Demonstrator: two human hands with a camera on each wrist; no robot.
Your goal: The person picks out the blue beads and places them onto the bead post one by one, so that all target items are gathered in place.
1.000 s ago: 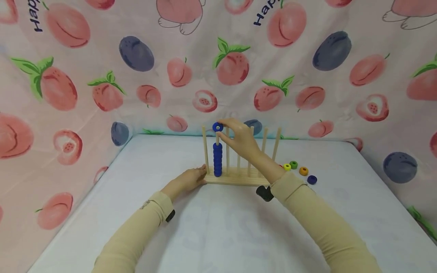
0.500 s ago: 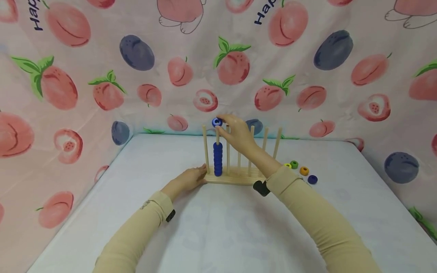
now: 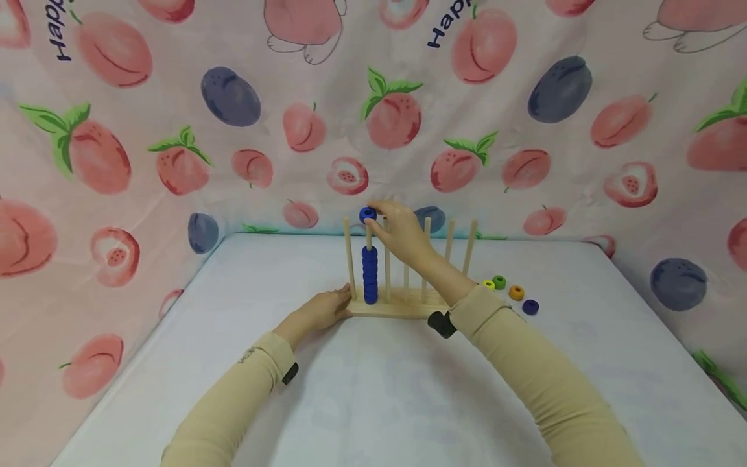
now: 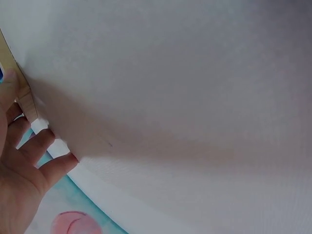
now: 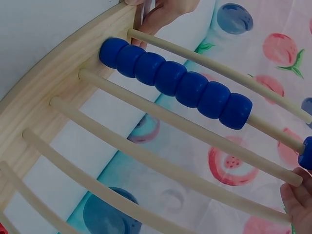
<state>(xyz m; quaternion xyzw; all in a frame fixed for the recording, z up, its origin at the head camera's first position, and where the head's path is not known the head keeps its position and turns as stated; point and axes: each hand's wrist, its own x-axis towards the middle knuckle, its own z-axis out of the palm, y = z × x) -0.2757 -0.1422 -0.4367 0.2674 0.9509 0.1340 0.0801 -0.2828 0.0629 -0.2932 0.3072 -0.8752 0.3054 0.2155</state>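
A wooden peg rack [image 3: 391, 310] with upright rods stands on the table. Several blue beads [image 3: 370, 275] are stacked on its second rod from the left; the right wrist view shows the same stack [image 5: 168, 78]. My right hand [image 3: 404, 235] pinches another blue bead [image 3: 367, 215] between thumb and fingers at that rod's top. In the right wrist view this bead [image 5: 306, 153] meets the rod's tip; whether it is threaded I cannot tell. My left hand [image 3: 323, 307] grips the left end of the rack's base, thumb on the near side, as the left wrist view shows the hand [image 4: 24, 165].
Right of the rack lie loose beads: yellow [image 3: 488, 285], green [image 3: 498, 282], orange [image 3: 516, 292] and dark blue [image 3: 530, 307]. A bit of red [image 5: 3, 229] shows at the right wrist view's corner. A fruit-print cloth [image 3: 292, 175] hangs behind the white table [image 3: 362, 389].
The pinched blue bead rose slightly and tilted, then came back down at the rod's top. My left hand keeps its grip on the base. The head view shifted slightly.
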